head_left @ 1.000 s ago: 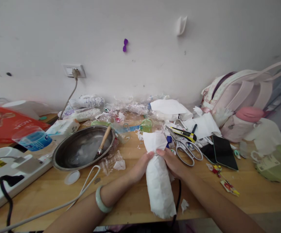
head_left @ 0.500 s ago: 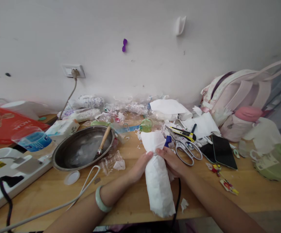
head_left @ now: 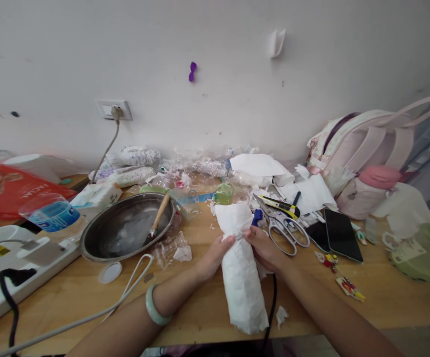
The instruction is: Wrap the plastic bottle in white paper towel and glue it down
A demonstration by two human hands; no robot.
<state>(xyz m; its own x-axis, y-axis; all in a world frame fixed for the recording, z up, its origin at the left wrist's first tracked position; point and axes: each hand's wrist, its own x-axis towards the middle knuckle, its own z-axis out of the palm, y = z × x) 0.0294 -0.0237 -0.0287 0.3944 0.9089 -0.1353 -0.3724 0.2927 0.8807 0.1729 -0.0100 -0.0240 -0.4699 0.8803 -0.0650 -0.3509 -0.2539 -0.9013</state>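
A white paper-wrapped bundle [head_left: 243, 287], shaped like a bottle with a narrow neck and flared top, lies near the table's front edge, its wide end toward me. My left hand [head_left: 215, 255] holds it at the left of the neck, thumb on the paper. My right hand [head_left: 263, 245] grips the other side of the neck, thumb on top. The fingers beneath are mostly hidden. Just right of the bundle's top is a small blue object [head_left: 257, 217], beside open grey-handled scissors [head_left: 284, 230].
At left are a metal basin [head_left: 92, 248] with a brush [head_left: 159, 218] across its rim, and a power strip [head_left: 47, 267]. A yellow-black cutter [head_left: 282, 206], phones [head_left: 341, 233], a pink bag [head_left: 367, 144] and a green container [head_left: 423, 248] sit at right. Plastic bottles crowd the wall.
My left thumb has shifted slightly down the neck, and my right thumb has moved a little to the right. The bundle stays nearly in place.
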